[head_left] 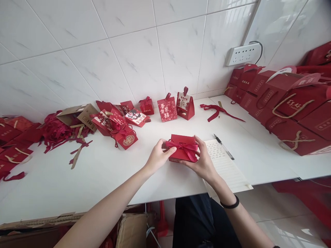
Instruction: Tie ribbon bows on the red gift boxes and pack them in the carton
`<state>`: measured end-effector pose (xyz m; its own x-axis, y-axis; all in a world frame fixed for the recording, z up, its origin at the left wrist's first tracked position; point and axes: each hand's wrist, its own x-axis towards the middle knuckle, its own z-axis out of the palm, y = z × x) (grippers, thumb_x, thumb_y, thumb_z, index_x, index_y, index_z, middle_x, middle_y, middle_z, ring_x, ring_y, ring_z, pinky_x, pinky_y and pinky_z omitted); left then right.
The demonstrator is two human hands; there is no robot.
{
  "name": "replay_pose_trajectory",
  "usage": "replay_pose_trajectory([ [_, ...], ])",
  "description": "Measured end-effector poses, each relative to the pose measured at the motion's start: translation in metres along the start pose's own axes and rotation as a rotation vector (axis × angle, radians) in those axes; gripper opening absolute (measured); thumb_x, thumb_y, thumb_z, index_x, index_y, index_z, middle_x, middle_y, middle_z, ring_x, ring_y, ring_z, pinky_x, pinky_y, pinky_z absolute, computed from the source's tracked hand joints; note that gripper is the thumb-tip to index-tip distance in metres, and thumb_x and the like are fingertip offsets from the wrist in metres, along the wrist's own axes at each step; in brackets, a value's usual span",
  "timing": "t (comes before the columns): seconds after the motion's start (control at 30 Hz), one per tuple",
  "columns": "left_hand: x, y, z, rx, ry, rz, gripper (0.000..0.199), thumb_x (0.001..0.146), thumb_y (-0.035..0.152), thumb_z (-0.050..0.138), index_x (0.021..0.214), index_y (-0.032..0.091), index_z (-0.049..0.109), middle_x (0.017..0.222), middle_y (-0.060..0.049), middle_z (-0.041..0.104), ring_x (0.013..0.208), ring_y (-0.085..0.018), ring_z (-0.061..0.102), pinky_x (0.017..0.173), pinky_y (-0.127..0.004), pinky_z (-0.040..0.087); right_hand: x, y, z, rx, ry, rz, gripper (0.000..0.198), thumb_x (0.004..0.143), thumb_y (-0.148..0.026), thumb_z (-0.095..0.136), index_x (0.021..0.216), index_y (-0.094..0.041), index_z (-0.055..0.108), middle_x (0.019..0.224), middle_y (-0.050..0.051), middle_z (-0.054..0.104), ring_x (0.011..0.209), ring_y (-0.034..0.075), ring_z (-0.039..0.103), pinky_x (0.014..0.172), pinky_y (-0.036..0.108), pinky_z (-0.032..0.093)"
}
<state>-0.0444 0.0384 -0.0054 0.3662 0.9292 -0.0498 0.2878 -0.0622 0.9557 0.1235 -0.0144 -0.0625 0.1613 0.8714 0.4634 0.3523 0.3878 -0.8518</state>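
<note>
Between my two hands is a small red gift box (181, 139), with a dark red ribbon (188, 147) tied in a bow across its front. My left hand (159, 154) grips the box's left side, its thumb resting near the bow's knot. At the right side, my right hand (201, 160) has its fingers around the edge and beneath the box. The box is held just over the front part of the white table. Fingers behind and below the box are partly hidden. A lined notepad (227, 168) with handwriting lies right beside my right hand, and a black pen (223, 146) rests on it.
Several small red gift boxes (126, 139) lie left of centre; two stand upright by the wall (167, 109). Loose ribbons (214, 109) lie behind the notepad. Stacked red carton boxes (279, 100) fill the right side. A ribbon heap (55, 129) sits left. Cardboard cartons (131, 230) stand below.
</note>
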Motion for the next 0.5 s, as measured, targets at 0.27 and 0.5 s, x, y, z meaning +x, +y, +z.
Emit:
replay_pose_trajectory([
  [0.27,-0.019,0.022,-0.001,0.366,0.280,0.887,0.008,0.079,0.011,0.055,0.079,0.019,0.053,0.076,-0.001,0.050,0.075,-0.013,0.050,0.068,-0.026,0.046,-0.001,-0.037,-0.006,-0.095,0.142,-0.231,0.078,0.075,-0.045,0.071,0.136,-0.028,0.026,0.132,0.012,0.031,0.123,0.031,0.032,0.091,0.049,0.046],
  [0.5,-0.028,0.021,-0.011,0.547,0.202,1.288,0.027,0.078,0.003,0.048,0.094,0.021,0.059,0.080,-0.002,0.043,0.078,-0.014,0.043,0.083,-0.037,0.049,-0.004,-0.045,-0.004,-0.063,0.162,-0.314,0.074,0.078,-0.042,0.070,0.135,-0.028,0.025,0.134,0.012,0.030,0.128,0.032,0.026,0.096,0.053,0.041],
])
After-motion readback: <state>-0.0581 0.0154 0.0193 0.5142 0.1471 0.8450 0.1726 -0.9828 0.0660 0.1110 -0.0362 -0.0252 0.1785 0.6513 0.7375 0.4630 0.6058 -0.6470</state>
